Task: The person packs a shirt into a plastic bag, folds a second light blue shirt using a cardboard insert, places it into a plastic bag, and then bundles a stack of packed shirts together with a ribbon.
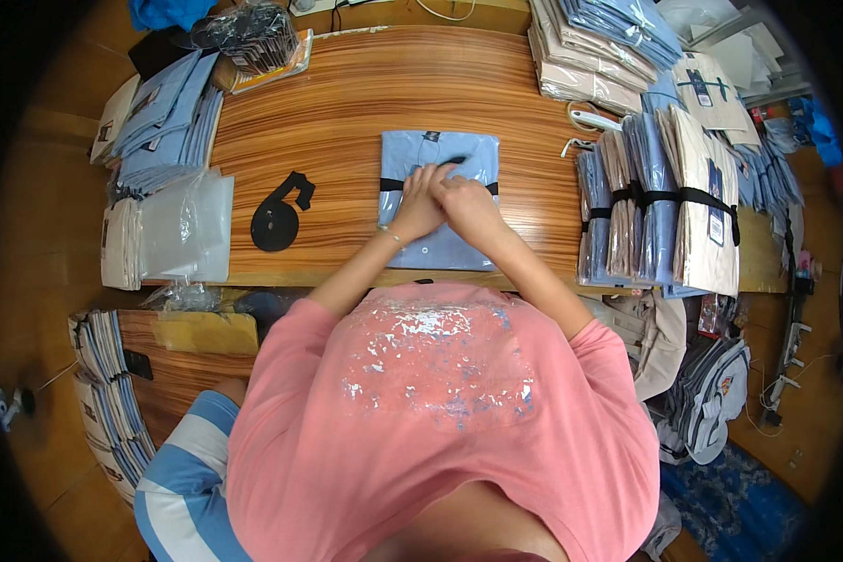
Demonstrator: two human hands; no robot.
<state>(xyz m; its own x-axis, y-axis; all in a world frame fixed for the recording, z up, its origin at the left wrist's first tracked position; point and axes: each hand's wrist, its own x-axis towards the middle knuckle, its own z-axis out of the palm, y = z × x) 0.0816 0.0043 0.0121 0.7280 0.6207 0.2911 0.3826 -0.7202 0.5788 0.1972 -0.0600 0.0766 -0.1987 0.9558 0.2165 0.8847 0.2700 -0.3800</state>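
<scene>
A folded light-blue shirt in a clear bag (440, 251) lies on the table in front of me. A black fabric strap (392, 185) runs across it from side to side, and a loose black end sticks out just beyond my fingers. My left hand (420, 208) and my right hand (468, 204) meet over the middle of the strap, fingers closed together on it. The fingertips overlap, so the strap between them is mostly hidden. To the left, a coiled length of black strap (275, 225) rests on the wood.
The striped wooden table (347, 103) holds bagged blue shirts (159, 108) and clear bags (192, 225) at left. At right stand strapped bundles of bagged garments (698, 206), a taller garment stack (595, 56) and a white-handled tool (598, 120). More garments (702, 403) lie below the table's right side.
</scene>
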